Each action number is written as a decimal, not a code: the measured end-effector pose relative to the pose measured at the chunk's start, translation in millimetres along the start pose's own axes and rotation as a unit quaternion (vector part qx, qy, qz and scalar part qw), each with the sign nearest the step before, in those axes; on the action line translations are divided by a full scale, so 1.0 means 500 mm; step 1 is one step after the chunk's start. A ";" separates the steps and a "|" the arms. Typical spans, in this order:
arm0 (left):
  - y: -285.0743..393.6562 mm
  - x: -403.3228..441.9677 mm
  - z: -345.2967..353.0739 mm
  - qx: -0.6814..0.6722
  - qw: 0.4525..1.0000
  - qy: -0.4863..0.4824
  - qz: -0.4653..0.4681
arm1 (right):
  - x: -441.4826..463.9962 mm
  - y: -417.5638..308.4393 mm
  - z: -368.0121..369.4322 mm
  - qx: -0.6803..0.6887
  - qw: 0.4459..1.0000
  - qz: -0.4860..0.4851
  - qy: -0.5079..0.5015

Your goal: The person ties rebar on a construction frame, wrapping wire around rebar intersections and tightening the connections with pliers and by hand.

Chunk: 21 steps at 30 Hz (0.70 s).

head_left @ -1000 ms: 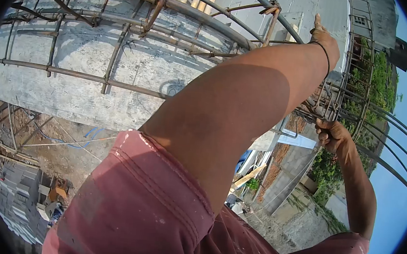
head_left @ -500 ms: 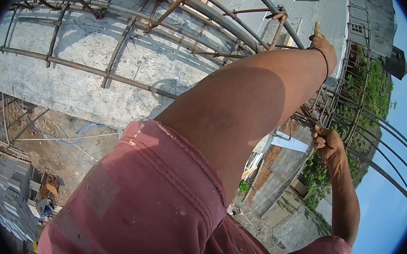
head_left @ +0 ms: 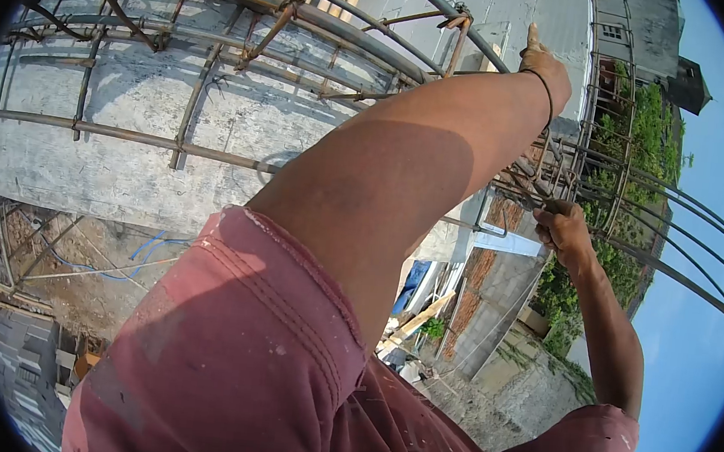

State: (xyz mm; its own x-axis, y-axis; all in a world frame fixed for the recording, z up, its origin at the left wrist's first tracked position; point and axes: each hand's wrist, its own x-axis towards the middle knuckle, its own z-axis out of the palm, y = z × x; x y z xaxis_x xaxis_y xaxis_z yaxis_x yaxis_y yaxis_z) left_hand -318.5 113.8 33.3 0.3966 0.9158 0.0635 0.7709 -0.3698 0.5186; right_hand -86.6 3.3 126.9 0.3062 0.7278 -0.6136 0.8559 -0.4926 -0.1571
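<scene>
My left arm reaches across the middle of the view, a thin dark band around its wrist. My left hand [head_left: 549,70] has one finger stretched out, over grey panels [head_left: 484,17]; its other fingers are mostly hidden, and no object shows in it. Lower right, my right hand [head_left: 563,235] is closed in a fist around the end of a rusty rebar [head_left: 537,188]. The bar sits at a tangle of tied bars beside a tall rebar cage [head_left: 584,151]. What lies inside the fist is mostly covered by the fingers.
A rebar cage with thick bars [head_left: 320,20] runs along a pale concrete surface [head_left: 242,121] at upper left. Long bars [head_left: 683,194] jut out to the right. Far below lie rubble ground [head_left: 95,280], blue hose [head_left: 149,246] and a block wall [head_left: 493,306]. Green plants [head_left: 644,147] grow beyond.
The whole view has shifted, so the arms and cage appear further left and slightly higher. My left hand still has a finger out, and my right fist stays at the tied bars.
</scene>
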 end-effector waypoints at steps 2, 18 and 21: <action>0.010 -0.007 -0.001 0.015 1.000 -0.005 0.013 | 0.019 0.067 -0.009 -0.287 0.929 -0.197 0.124; 0.012 -0.015 0.003 0.009 0.999 0.041 0.020 | 0.011 0.161 0.049 -0.385 0.847 -0.266 0.254; 0.009 -0.005 0.011 0.039 0.997 0.053 0.030 | -0.011 0.112 0.051 -0.123 0.967 -0.127 0.181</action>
State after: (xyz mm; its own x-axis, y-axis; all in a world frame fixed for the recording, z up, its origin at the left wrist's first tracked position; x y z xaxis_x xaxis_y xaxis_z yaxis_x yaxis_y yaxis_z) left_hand -313.2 108.9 31.0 0.3922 0.9012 0.1846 0.7848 -0.4324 0.4439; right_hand -50.9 -40.3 101.8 0.1603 0.9521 -0.2604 0.9825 -0.1791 -0.0502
